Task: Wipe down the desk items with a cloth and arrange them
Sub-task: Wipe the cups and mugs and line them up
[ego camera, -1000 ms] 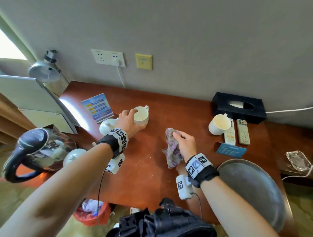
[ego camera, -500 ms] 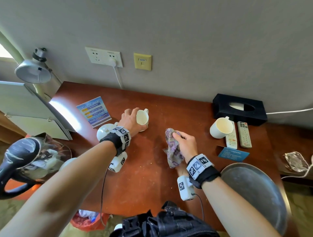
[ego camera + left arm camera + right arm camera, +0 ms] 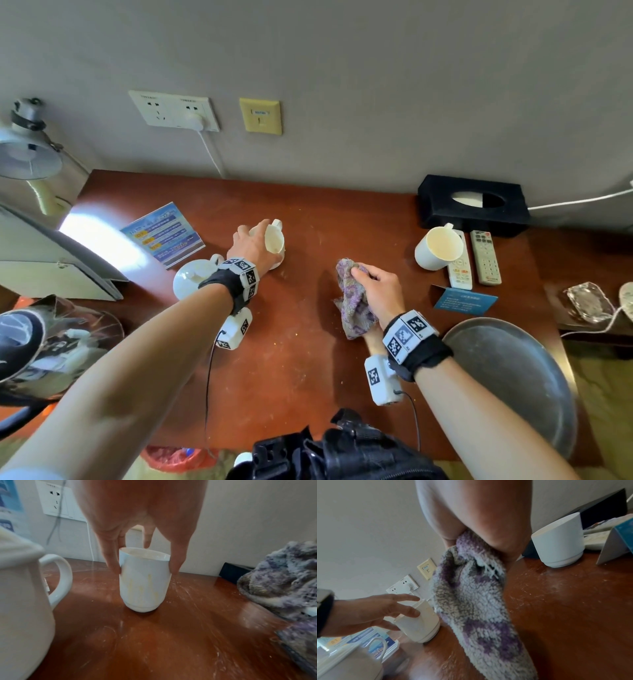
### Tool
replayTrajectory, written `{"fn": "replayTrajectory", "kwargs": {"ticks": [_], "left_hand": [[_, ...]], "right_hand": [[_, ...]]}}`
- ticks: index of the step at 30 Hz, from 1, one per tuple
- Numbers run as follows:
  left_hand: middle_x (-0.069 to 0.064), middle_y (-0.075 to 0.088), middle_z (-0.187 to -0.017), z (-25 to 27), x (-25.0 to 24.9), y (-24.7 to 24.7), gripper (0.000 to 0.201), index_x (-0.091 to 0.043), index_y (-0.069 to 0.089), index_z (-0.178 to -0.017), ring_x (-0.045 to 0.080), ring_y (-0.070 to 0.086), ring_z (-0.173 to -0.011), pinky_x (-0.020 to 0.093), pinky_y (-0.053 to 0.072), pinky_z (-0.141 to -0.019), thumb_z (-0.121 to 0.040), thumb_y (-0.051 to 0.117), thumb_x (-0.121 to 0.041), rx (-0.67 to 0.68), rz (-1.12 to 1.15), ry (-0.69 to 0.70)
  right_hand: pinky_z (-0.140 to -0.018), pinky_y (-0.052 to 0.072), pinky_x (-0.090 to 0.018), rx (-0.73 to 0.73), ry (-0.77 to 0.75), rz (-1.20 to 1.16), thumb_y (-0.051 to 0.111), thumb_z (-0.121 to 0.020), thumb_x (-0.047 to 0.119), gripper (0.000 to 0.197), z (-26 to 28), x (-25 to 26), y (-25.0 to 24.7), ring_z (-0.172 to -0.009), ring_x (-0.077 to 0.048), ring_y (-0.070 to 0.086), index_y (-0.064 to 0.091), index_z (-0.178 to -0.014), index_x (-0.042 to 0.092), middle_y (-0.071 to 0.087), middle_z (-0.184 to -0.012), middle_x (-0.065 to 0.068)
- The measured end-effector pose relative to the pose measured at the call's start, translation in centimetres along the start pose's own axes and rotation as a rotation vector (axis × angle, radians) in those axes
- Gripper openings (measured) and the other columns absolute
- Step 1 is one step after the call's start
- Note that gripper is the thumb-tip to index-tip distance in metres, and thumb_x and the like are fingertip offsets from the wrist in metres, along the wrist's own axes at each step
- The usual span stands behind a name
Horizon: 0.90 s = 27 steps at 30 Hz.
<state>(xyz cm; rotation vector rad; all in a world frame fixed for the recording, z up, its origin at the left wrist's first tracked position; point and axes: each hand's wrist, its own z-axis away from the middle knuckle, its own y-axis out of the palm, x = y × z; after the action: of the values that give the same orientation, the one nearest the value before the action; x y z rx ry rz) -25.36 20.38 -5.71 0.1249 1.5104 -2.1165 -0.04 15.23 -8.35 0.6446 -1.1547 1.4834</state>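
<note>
My left hand (image 3: 255, 240) grips a white mug (image 3: 274, 241) by its rim at the middle left of the desk; the left wrist view shows thumb and fingers (image 3: 113, 561) clamped on both sides of the mug (image 3: 144, 580), which stands tilted on the wood and has yellowish streaks. In the right wrist view the same mug (image 3: 419, 623) leans under that hand (image 3: 368, 612). My right hand (image 3: 373, 287) holds a purple and grey cloth (image 3: 352, 305) bunched up, hanging to the desk (image 3: 474, 601). A second white mug (image 3: 436, 248) stands at the right.
A white teapot (image 3: 193, 275) sits just left of the gripped mug. Two remotes (image 3: 484, 257) and a black tissue box (image 3: 472, 205) lie at the back right, a blue card (image 3: 466, 301) and a round metal tray (image 3: 513, 377) nearer. A leaflet (image 3: 162, 233) and glass kettle (image 3: 41, 342) are at left.
The left hand has tipped the mug over toward the right, its mouth now turned sideways. The right hand with the cloth has stayed in place.
</note>
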Motion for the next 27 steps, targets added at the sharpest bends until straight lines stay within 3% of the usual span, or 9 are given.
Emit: {"fn": "replayTrajectory", "kwargs": {"ticks": [4, 10, 17, 27], "left_hand": [[0.012, 0.032, -0.144, 0.3, -0.4, 0.0, 0.088, -0.034, 0.025, -0.154, 0.032, 0.041, -0.131, 0.049, 0.049, -0.097, -0.083, 0.077, -0.041, 0.063, -0.034, -0.007], [0.013, 0.034, -0.143, 2.0, -0.6, 1.5, 0.088, -0.032, 0.031, -0.152, 0.037, 0.049, -0.123, 0.046, 0.048, -0.099, -0.079, 0.079, -0.042, 0.182, 0.117, 0.012], [0.009, 0.053, -0.130, 4.8, 0.2, 3.7, 0.078, -0.025, 0.043, -0.140, 0.027, 0.052, -0.113, 0.041, 0.048, -0.094, -0.075, 0.082, -0.045, 0.251, 0.232, 0.131], [0.006, 0.054, -0.129, 7.8, 3.2, 6.2, 0.078, -0.026, 0.043, -0.138, 0.025, 0.053, -0.116, 0.042, 0.048, -0.098, -0.074, 0.082, -0.048, 0.318, 0.292, 0.151]], "right_hand": [[-0.102, 0.050, -0.038, -0.011, -0.008, -0.021, 0.071, -0.089, 0.032, 0.030, 0.1, -0.3, -0.2, -0.107, -0.011, 0.066, 0.074, -0.116, 0.019, 0.073, -0.107, 0.010], [-0.102, 0.050, -0.036, -0.029, -0.038, -0.050, 0.071, -0.089, 0.030, 0.029, 1.2, -0.2, -0.2, -0.106, -0.009, 0.066, 0.074, -0.116, 0.018, 0.073, -0.105, 0.012], [-0.105, 0.048, -0.034, -0.063, -0.047, -0.007, 0.069, -0.091, 0.032, 0.036, 2.7, -0.5, 0.0, -0.113, -0.012, 0.062, 0.069, -0.124, 0.017, 0.070, -0.120, 0.006], [-0.102, 0.049, -0.035, -0.046, -0.059, 0.080, 0.069, -0.091, 0.030, 0.032, 6.0, -2.0, 3.6, -0.111, -0.011, 0.064, 0.071, -0.121, 0.021, 0.071, -0.120, 0.007]]}}
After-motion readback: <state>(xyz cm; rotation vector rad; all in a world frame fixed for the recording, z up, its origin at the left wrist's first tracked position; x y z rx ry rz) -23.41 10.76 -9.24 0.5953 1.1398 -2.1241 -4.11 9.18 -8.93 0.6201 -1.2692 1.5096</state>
